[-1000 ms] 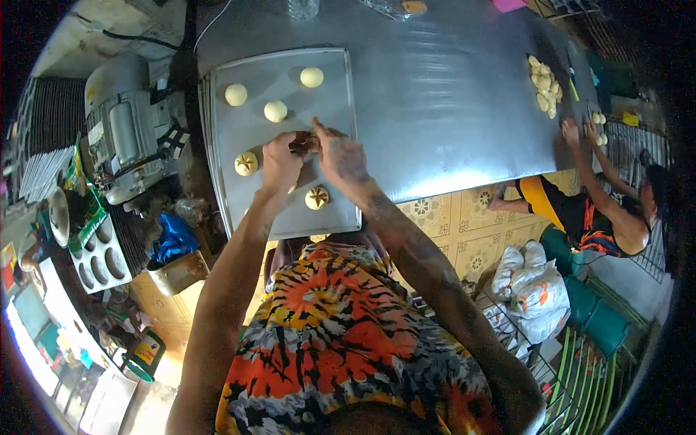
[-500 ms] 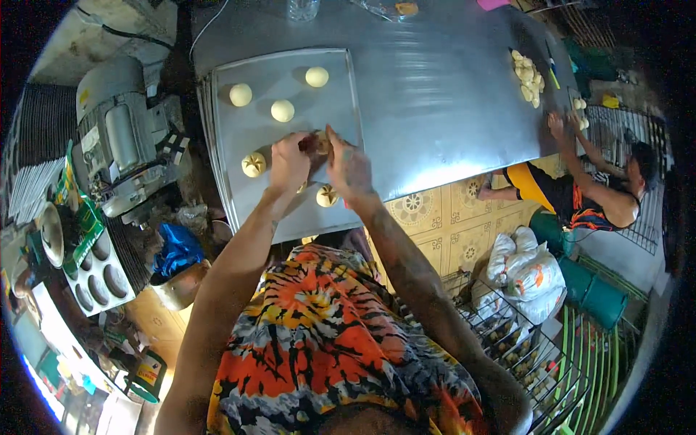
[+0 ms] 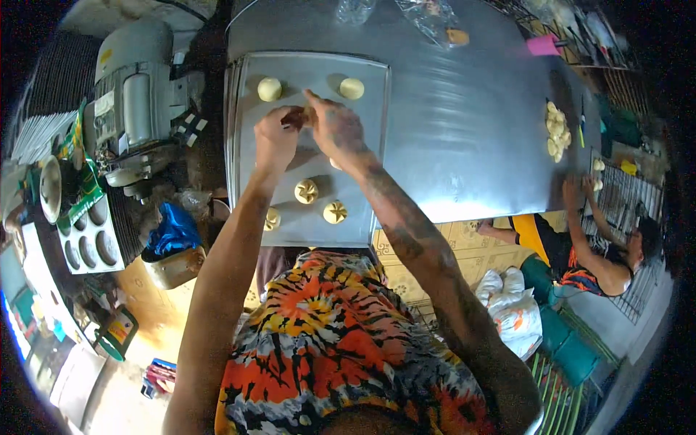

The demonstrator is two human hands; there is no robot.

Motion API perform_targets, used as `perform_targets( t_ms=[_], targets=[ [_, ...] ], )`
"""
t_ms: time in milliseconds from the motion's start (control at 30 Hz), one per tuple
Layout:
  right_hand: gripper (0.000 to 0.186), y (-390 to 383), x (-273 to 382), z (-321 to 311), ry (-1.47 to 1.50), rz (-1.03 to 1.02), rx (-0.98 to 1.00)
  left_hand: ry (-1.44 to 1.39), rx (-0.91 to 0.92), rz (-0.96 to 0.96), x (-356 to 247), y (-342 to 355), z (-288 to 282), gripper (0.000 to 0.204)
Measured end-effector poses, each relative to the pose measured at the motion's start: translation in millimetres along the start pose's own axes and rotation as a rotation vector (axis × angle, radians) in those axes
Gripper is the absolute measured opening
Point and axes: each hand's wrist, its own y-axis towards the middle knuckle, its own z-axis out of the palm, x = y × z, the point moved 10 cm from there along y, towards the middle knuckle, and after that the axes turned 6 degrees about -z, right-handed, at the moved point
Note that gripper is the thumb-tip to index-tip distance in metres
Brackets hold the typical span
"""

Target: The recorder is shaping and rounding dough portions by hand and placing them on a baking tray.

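Over the metal baking tray (image 3: pixel 243 174), my left hand (image 3: pixel 275 138) is closed on a small dark red-brown thing (image 3: pixel 293 118) whose kind I cannot make out. My right hand (image 3: pixel 337 134) meets it there, fingers bent together; what they pinch is hidden. Beyond my hands sit two smooth dough balls, one at left (image 3: pixel 269 89) and one at right (image 3: pixel 351 88). Closer to me lie dough balls with star-shaped cuts: a middle one (image 3: pixel 306 191), a right one (image 3: pixel 335 212) and a left one (image 3: pixel 272 218) partly behind my forearm. Another dough piece peeks out by my right wrist.
The tray lies on a grey metal table (image 3: pixel 457 123). A pile of dough pieces (image 3: pixel 557 132) rests at its right end, where a co-worker (image 3: pixel 602 257) handles dough. Left of the table stands a mixer (image 3: pixel 138 101); a pot with blue plastic (image 3: pixel 174 254) is below.
My view has shifted. Both hands have moved farther up the tray, now covering the middle smooth dough ball that showed before. More star-cut dough shows near my side.
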Motion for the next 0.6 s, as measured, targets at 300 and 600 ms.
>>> perform_targets(
  t_ms=[300,600],
  targets=[
    [0.048,-43,4,-12,0.092,0.104,0.367,-0.205,0.05,-0.03,10,9,0,0.028],
    [0.048,-43,17,4,-0.043,0.049,0.25,-0.015,0.15,-0.198,6,-5,1,0.029]
  ],
)
